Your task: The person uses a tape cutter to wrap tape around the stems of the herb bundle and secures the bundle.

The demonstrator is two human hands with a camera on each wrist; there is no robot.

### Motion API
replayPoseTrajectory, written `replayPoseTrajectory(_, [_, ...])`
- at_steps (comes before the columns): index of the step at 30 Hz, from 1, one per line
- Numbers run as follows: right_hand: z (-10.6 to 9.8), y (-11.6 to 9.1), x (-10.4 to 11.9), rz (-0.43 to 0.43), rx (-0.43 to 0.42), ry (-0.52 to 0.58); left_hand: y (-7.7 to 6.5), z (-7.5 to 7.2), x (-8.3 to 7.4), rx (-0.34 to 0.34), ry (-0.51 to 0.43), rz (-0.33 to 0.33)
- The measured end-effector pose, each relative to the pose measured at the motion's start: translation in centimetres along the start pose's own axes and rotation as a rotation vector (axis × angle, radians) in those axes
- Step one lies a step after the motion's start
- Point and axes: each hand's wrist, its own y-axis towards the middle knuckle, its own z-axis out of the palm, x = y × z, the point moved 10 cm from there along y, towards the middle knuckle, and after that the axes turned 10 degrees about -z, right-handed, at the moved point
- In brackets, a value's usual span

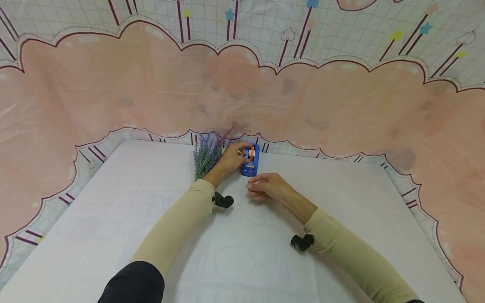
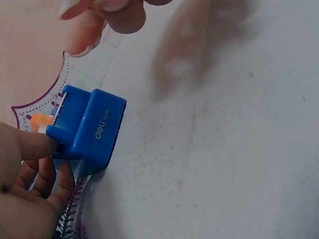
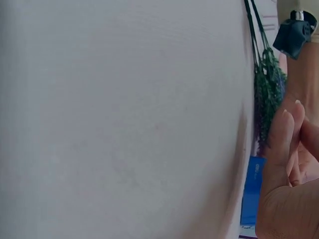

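Fingers (image 2: 64,186) of the left hand (image 1: 229,158) clamp the blue tape dispenser (image 2: 94,130): thumb by its front, other fingers curled below. Right hand (image 1: 270,187): fingertips close together, bent; can't tell if anything thin is pinched.

Biggest first. Peach patterned cloth (image 1: 151,97) fills the upper half of the head view and runs down both sides. White tabletop (image 1: 360,202) spans the middle and bottom; far edge crosses mid-frame, side edges slant out to the lower corners. Room to move: wide white surface at centre right beyond the right hand, at left beyond the left arm, and lower centre between forearms. Tight at the far edge.

Pale sleeves (image 1: 356,256) come in from lower left and lower right. Purple flower bunch (image 1: 206,153), just left of centre near the far edge, partly behind the left hand. Dispenser just right of the left hand, near the far edge, centre of frame; right hand just below it, apart. Black wrist device (image 1: 303,243) under each cuff. Smallest: orange part (image 1: 251,153) in the dispenser; serrated cutter (image 2: 60,108) along its front.
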Motion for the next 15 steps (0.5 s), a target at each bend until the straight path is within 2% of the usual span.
replayPoseTrajectory(8, [0.11,-0.43,-0.47,0.014,0.004,-0.033,0.17,0.01,0.18,-0.004,-0.012,-0.012])
replayPoseTrajectory(15, [0.68,-0.7,-0.58,-0.001,0.052,-0.018,0.24,0.08,0.17,0.005,-0.034,-0.001])
